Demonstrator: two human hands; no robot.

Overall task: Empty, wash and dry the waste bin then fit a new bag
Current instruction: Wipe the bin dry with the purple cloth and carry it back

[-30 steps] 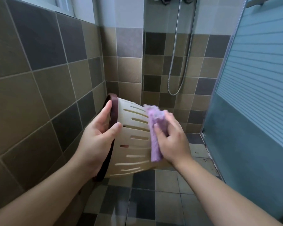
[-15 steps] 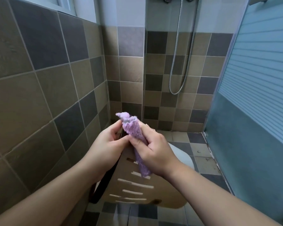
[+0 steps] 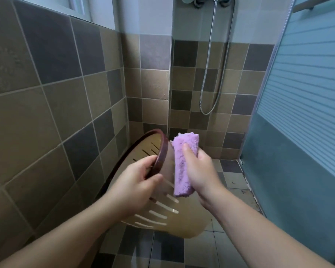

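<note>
A cream slotted waste bin (image 3: 174,219) with a dark brown rim is held tilted in mid air, its mouth turned up and to the left toward the wall. My left hand (image 3: 135,182) grips the brown rim, thumb outside and fingers over the edge. My right hand (image 3: 199,171) holds a folded purple cloth (image 3: 182,167) and presses it against the bin's outer wall just right of the rim. The bin's inside shows only as a slice with slots.
A tiled wall (image 3: 46,113) stands close on the left. A shower hose (image 3: 211,74) hangs on the far wall. A frosted blue glass screen (image 3: 302,113) closes off the right side. Below lies the tiled floor (image 3: 162,248).
The bin has been turned so its mouth now faces up and left. My left hand shifted onto the rim. The cloth moved from between both hands to the bin's outer wall.
</note>
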